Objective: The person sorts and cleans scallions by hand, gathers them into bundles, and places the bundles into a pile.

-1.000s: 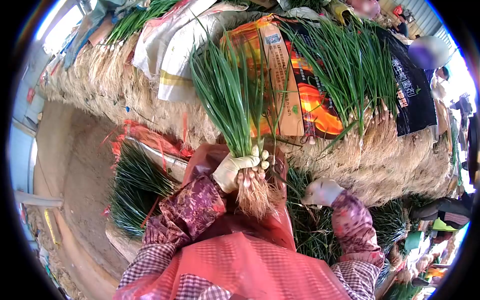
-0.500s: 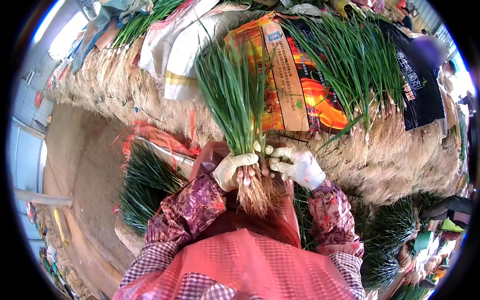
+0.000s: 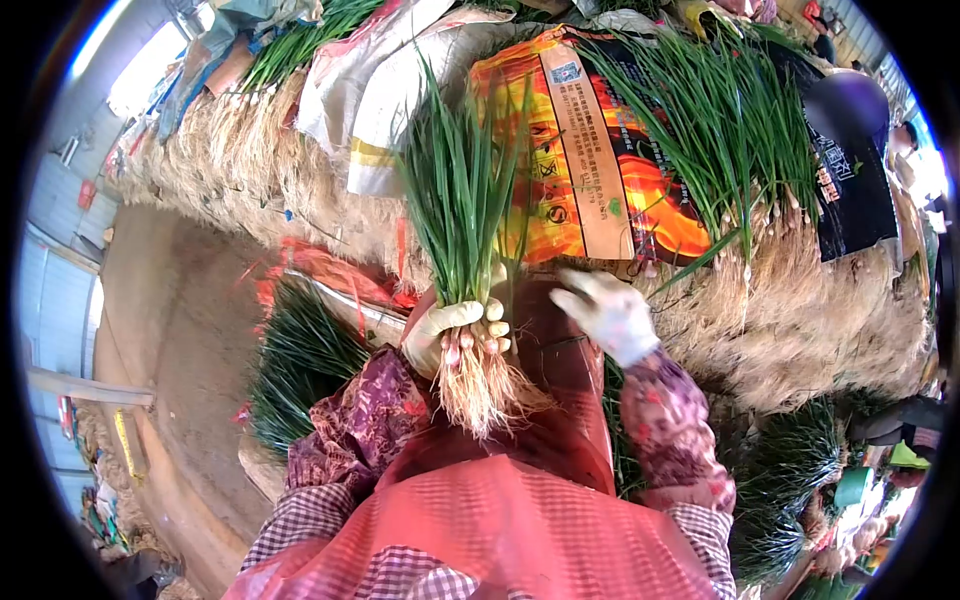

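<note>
Green onions (image 3: 462,215): one bunch, mid-scene; long green leaves (image 3: 450,180) pointing far, pinkish bulbs (image 3: 467,342) clustered, pale stringy roots (image 3: 482,392) near.

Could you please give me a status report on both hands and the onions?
Left hand: closed round the green onion bunch, leaves up, roots hanging. Right hand: apart from bunch, fingers spread, apparently empty. Nothing visibly between them.

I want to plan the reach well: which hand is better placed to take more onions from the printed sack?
Right, probably: the right hand is open and nearer the onions on the sack, while the left hand is closed around a bunch.
</note>
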Action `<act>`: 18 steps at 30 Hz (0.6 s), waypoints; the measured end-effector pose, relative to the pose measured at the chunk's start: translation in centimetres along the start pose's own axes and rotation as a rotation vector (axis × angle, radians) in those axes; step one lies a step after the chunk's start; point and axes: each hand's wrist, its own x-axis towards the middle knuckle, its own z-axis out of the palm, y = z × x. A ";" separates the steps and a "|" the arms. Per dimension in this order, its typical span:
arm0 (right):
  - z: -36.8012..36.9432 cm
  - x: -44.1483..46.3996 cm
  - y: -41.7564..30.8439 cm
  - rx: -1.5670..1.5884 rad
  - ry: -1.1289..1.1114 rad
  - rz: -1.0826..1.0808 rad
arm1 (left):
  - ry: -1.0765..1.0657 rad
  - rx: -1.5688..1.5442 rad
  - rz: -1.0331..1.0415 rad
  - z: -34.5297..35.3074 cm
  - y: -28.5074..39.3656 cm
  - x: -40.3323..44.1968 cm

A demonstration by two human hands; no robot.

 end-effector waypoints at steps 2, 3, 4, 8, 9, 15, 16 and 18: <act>3.7 2.9 -1.4 -0.051 -0.165 0.091 | 0.001 0.067 -0.059 0.1 0.4 0.1; 4.8 3.4 -2.0 -0.167 -0.216 0.094 | -0.011 0.107 -0.092 -0.9 0.6 0.3; 5.5 4.7 -2.0 -0.101 -0.311 0.110 | -0.024 0.143 -0.121 -0.7 0.9 0.4; 5.2 5.1 -1.8 0.519 -0.378 0.456 | 0.125 0.281 -0.052 0.3 1.0 -0.1; 3.5 5.2 -2.5 0.713 -0.418 0.673 | 0.079 0.238 -0.081 -0.1 1.1 -0.1; -5.3 -4.2 1.5 0.195 -0.701 0.415 | -0.041 0.120 -0.079 2.7 0.3 0.8; -6.9 -5.3 1.9 -0.082 -0.813 0.240 | -0.071 0.077 -0.071 3.0 0.0 1.0; -9.6 -7.1 2.9 -0.538 -0.877 -0.031 | -0.125 0.104 -0.071 4.0 -0.6 1.8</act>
